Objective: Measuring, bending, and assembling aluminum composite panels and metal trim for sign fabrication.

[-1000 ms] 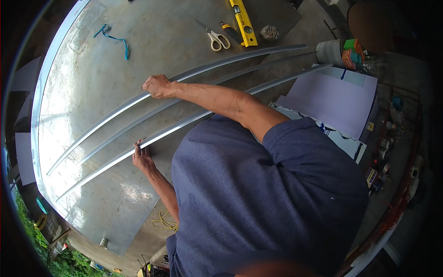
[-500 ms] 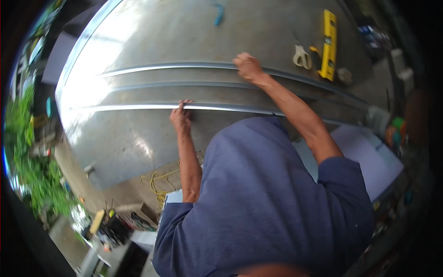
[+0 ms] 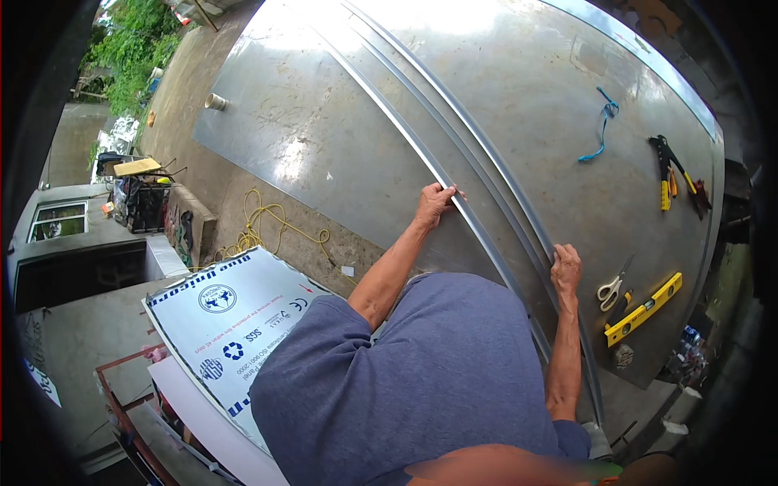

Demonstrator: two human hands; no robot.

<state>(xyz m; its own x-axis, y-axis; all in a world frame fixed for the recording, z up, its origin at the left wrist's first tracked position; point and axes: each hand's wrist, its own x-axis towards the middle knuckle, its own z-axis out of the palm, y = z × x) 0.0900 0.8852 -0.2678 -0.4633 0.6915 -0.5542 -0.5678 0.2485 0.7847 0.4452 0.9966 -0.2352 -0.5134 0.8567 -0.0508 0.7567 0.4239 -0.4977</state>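
Note:
Three long metal strips lie side by side along a broad grey metal sheet (image 3: 324, 194). My left hand (image 3: 436, 206) holds the near strip (image 3: 397, 119), its fingers curled over the edge. Closed fingers of my right hand (image 3: 566, 269) grip the far strip (image 3: 480, 130) further down its length. The middle strip (image 3: 455, 135) runs between them, with neither hand on it. My body hides part of the strips' lower ends.
Scissors (image 3: 609, 293) and a yellow spirit level (image 3: 644, 310) lie right of my right hand. Yellow-handled snips (image 3: 666, 174) and a blue cord (image 3: 601, 130) are farther back. A cup (image 3: 215, 102) stands near the left edge. A printed panel (image 3: 219, 324) and a yellow cord (image 3: 259, 219) are at left.
My view has swung round, so the strips now slant down to the right and the snips and printed panel show. Both hands stay at the same two strips.

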